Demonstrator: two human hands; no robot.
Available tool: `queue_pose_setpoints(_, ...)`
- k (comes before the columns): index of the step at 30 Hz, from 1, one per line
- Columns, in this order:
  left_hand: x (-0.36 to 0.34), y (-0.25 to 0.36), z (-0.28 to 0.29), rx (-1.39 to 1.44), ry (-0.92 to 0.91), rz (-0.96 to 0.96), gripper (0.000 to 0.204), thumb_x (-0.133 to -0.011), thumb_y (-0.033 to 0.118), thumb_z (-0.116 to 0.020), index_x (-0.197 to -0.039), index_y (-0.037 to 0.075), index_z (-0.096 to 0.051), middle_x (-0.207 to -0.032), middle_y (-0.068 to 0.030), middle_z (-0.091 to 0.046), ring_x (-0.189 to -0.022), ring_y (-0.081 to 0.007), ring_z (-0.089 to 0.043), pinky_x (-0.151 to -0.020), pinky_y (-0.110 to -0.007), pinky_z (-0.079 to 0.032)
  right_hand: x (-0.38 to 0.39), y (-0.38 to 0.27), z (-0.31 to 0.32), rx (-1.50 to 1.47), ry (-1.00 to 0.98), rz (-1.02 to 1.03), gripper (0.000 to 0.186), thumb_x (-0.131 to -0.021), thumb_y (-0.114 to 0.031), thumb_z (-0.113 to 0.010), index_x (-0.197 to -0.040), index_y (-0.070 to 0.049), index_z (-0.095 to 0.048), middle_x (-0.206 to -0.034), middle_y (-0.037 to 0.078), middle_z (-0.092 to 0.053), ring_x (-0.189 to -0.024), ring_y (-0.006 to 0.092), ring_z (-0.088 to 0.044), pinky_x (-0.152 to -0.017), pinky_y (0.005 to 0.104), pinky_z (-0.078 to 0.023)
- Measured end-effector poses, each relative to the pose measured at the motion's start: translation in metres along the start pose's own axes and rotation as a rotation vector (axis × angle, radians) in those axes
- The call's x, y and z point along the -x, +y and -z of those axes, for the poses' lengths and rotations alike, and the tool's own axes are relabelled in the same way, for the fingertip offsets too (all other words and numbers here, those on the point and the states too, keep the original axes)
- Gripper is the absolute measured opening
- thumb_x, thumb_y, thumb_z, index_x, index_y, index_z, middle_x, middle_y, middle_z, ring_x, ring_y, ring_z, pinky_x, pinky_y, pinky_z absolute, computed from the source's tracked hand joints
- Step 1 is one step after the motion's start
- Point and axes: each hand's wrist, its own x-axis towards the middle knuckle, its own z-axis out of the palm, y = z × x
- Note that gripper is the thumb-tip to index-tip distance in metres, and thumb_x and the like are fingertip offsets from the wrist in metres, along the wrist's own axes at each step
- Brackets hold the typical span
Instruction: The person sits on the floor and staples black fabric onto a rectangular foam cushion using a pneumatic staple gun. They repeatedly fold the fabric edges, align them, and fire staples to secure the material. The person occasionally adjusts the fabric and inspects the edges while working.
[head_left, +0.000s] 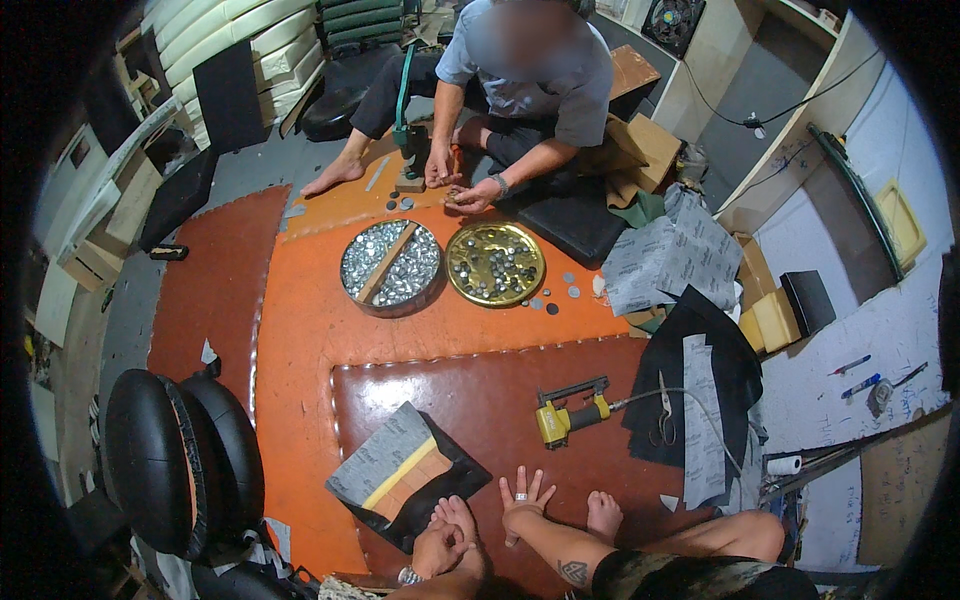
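Observation:
My left hand point(445, 548) is curled closed over my bare left foot point(452, 516); what it holds, if anything, is hidden. My right hand point(523, 505) lies open, fingers spread on the dark red padded mat point(480, 385), left of my bare right foot point(604, 515). A black upholstery piece with grey backing and a tan-yellow strip point(385, 465) lies beside my left hand. A yellow pneumatic stapler point(555, 425) with a hose lies beyond my right hand, near scissors point(665, 420) on black material point(645, 430).
A co-worker point(530, 90) sits opposite, handling small pieces beside a green hand press point(410, 145). Between us are tins of metal pieces point(375, 245) and buttons point(490, 270). Black round cushions point(150, 450) stand at left; paper and cardboard point(655, 260) and a white board point(830, 390) at right.

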Motion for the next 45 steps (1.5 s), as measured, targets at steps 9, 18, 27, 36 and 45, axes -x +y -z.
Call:
queue_pose_setpoints(9,0.0003,-0.0048,-0.0036,-0.029,-0.02,0.019,0.031,-0.08,0.039,-0.089,-0.088,0.013,-0.073,-0.094,-0.0127,-0.068,-0.09,-0.0356,-0.069,-0.078,-0.045,-0.055,0.0018,0.0006,0.0019,0.007,-0.003,0.003,0.157,-0.069,-0.044,-0.099,-0.169,-0.029,0.021,-0.171,0.019,0.037,-0.154,0.0567,0.028,-0.116,0.0852,-0.005)
queue_pose_setpoints(18,0.0006,-0.0059,-0.0039,-0.034,0.011,-0.02,0.035,-0.08,0.041,-0.09,-0.087,0.012,-0.073,-0.092,-0.0134,-0.067,-0.085,-0.0367,-0.069,-0.076,-0.045,-0.055,0.0027,-0.0009,0.0021,0.012,-0.008,-0.007,0.158,-0.069,-0.045,-0.099,-0.169,-0.029,0.022,-0.171,0.019,0.037,-0.154,0.0568,0.029,-0.116,0.0859,-0.004)
queue_pose_setpoints(27,-0.0002,-0.0057,-0.0026,-0.025,-0.001,-0.02,0.035,-0.08,0.041,-0.09,-0.085,0.011,-0.073,-0.09,-0.0133,-0.068,-0.085,-0.0359,-0.069,-0.076,-0.044,-0.055,-0.001,-0.0004,-0.0001,0.003,-0.004,-0.004,0.159,-0.068,-0.044,-0.1,-0.169,-0.031,0.022,-0.171,0.019,0.038,-0.155,0.0562,0.028,-0.115,0.086,-0.004)
queue_pose_setpoints(36,-0.0002,-0.0042,-0.0023,-0.03,-0.019,0.022,0.035,-0.079,0.042,-0.091,-0.086,0.012,-0.074,-0.091,-0.0121,-0.068,-0.084,-0.0343,-0.069,-0.075,-0.044,-0.056,-0.0004,-0.0001,0.0008,-0.001,-0.016,-0.006,0.159,-0.068,-0.045,-0.1,-0.169,-0.03,0.023,-0.17,0.019,0.039,-0.154,0.0562,0.03,-0.115,0.0859,-0.003)
queue_pose_setpoints(45,-0.0002,-0.0033,-0.0013,-0.043,-0.008,-0.008,0.035,-0.08,0.042,-0.09,-0.087,0.012,-0.074,-0.092,-0.0124,-0.068,-0.085,-0.0342,-0.069,-0.076,-0.044,-0.056,0.0014,-0.0004,0.0021,0.014,-0.015,-0.008,0.16,-0.067,-0.045,-0.1,-0.169,-0.03,0.023,-0.17,0.019,0.039,-0.154,0.0565,0.028,-0.116,0.0855,-0.005)
